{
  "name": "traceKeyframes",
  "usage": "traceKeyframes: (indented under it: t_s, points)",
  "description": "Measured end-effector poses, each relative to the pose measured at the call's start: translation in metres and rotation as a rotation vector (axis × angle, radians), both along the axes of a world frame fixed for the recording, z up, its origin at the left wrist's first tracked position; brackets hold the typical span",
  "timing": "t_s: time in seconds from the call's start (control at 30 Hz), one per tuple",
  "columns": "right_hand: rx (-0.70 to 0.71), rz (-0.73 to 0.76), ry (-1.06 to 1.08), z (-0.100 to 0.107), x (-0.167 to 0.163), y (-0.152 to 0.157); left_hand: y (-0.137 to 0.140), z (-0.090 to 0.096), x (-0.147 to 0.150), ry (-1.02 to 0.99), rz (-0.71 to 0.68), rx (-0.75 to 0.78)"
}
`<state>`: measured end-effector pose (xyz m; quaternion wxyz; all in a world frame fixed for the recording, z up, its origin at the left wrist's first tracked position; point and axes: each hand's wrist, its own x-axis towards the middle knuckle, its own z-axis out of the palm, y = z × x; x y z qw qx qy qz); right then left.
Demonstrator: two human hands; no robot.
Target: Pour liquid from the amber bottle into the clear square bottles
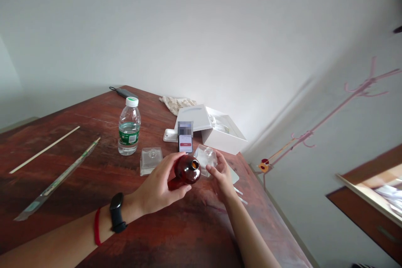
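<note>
My left hand (159,185) is wrapped around a dark amber-red glass bottle (186,171), tilted so that its open neck points toward the right. Close beside it, my right hand (223,178) grips the right edge of a clear square container (203,158), with the thumb over its near corner. Its fingers are partly hidden behind the clear piece. A second, similar clear square container (151,159) lies on the table to the left of the bottle. Just behind the bottle is a phone (185,142) with its screen lit.
A water bottle (129,130) stands upright at left, past a wrapped chopstick packet (63,176) and a bare thin stick (45,149). An open white box (222,136), white case (170,135) and cloth (176,104) sit toward the wall. The wooden table's (188,234) right edge slopes away near my right arm.
</note>
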<state>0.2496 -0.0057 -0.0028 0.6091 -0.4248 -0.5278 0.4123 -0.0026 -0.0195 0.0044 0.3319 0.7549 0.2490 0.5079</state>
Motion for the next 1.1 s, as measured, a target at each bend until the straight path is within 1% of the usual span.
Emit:
traceKeyframes:
  t_s: [0.17, 0.37, 0.53, 0.67, 0.77, 0.9, 1.0, 1.1]
  points:
    - [-0.04, -0.069, 0.128, 0.001, -0.002, 0.001, 0.0, -0.003, 0.002, 0.016, -0.035, -0.058]
    - [-0.059, -0.103, 0.159, -0.004, 0.001, 0.002, -0.001, -0.006, 0.001, 0.053, -0.053, -0.093]
    - [-0.083, -0.104, 0.28, -0.005, 0.001, 0.001, 0.002, -0.006, 0.0, 0.072, -0.065, -0.117]
    - [-0.083, -0.053, 0.331, -0.002, -0.002, -0.001, 0.005, -0.009, 0.001, 0.07, -0.085, -0.139]
    - [-0.081, 0.011, 0.355, -0.003, -0.004, -0.002, 0.005, -0.007, 0.001, 0.032, -0.155, -0.192]
    - [-0.103, 0.108, 0.39, -0.008, -0.009, -0.003, 0.001, 0.002, -0.001, -0.066, -0.306, -0.315]
    - [-0.114, 0.123, 0.423, -0.01, -0.013, -0.004, 0.0, 0.004, -0.002, -0.124, -0.408, -0.384]
    - [-0.118, 0.144, 0.417, -0.011, -0.014, -0.004, 0.001, 0.0, -0.002, -0.184, -0.494, -0.433]
